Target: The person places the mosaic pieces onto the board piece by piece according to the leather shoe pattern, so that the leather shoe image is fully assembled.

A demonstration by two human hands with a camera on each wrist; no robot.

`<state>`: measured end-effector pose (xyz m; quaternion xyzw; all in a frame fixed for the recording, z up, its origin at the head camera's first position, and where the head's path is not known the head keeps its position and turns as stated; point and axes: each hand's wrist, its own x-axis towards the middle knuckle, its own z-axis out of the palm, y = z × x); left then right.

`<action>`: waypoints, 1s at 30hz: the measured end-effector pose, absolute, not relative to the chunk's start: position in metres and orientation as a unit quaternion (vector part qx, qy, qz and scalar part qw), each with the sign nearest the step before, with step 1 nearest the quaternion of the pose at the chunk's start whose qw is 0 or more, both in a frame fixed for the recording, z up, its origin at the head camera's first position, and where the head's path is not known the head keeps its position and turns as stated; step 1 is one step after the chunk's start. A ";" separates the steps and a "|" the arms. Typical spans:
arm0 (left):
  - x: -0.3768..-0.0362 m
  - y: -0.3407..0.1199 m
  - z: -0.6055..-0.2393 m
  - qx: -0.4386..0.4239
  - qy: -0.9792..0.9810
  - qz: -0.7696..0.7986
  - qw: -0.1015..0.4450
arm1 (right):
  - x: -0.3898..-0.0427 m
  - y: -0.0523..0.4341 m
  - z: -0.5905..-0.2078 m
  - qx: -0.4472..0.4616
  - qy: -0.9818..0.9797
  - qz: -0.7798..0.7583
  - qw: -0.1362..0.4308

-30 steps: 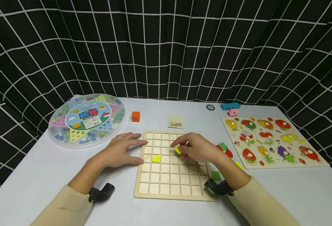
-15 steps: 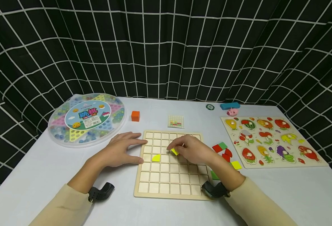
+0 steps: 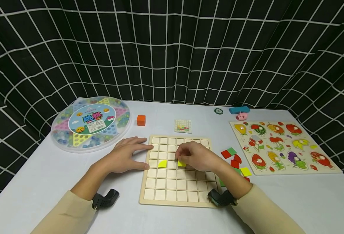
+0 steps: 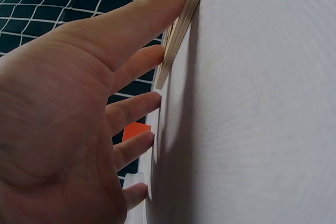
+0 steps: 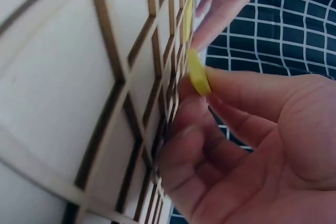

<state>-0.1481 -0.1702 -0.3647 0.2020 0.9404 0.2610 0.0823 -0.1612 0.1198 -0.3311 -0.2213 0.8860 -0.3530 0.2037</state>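
A wooden grid board lies on the white table in front of me. My right hand pinches a yellow tile and holds it down against a cell near the board's middle; the right wrist view shows the yellow tile between thumb and fingertips at the board. Another yellow piece lies in a cell two columns to the left. My left hand rests flat with straight fingers on the board's left edge, seen close in the left wrist view.
Loose red, green and yellow tiles lie right of the board. A fruit peg puzzle sits at the right, a round marble game box at the left. An orange cube, a pattern card and small toys lie behind.
My right hand has moved left and down with the yellow tile, bringing it from above the board onto a cell. The left hand has stayed in place.
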 end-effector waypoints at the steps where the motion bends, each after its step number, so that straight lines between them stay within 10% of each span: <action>1: -0.148 -0.170 -0.364 0.203 0.940 0.261 0.082 | -0.162 0.120 -0.331 -0.223 0.887 -0.349 0.205; 30: -0.148 -0.170 -0.365 0.201 0.939 0.265 0.083 | -0.148 0.108 -0.325 -0.324 0.927 -0.170 0.084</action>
